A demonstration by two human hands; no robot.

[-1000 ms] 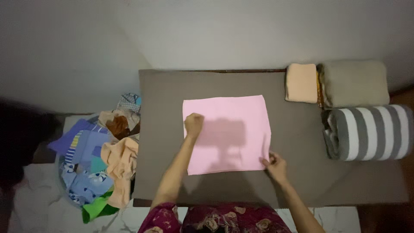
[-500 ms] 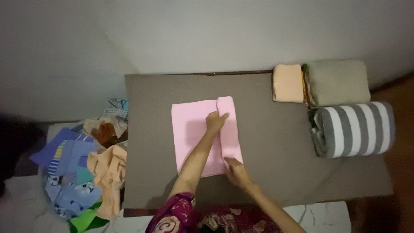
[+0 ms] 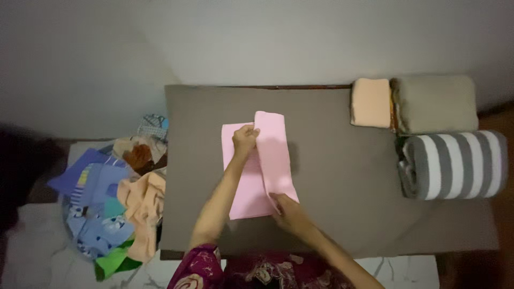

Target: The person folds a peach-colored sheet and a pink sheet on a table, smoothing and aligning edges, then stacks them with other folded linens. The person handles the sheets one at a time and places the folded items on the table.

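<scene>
A thin, soft pink rectangular cloth, light and limp by the look of it, is spread near the middle of the brown-covered desk. Its folded flap is pinched at the far edge by the closed left hand and pressed at the near corner by the flattened right hand; edges and corners seem the best places to take hold.

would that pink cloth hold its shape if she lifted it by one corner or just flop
Probably flop: the pink cloth bends in a soft fold where the left hand lifts its edge, with no stiff crease. It looks thin and likely light. The right hand pins the near end, so it may slide on the brown table cover if pushed.
</scene>
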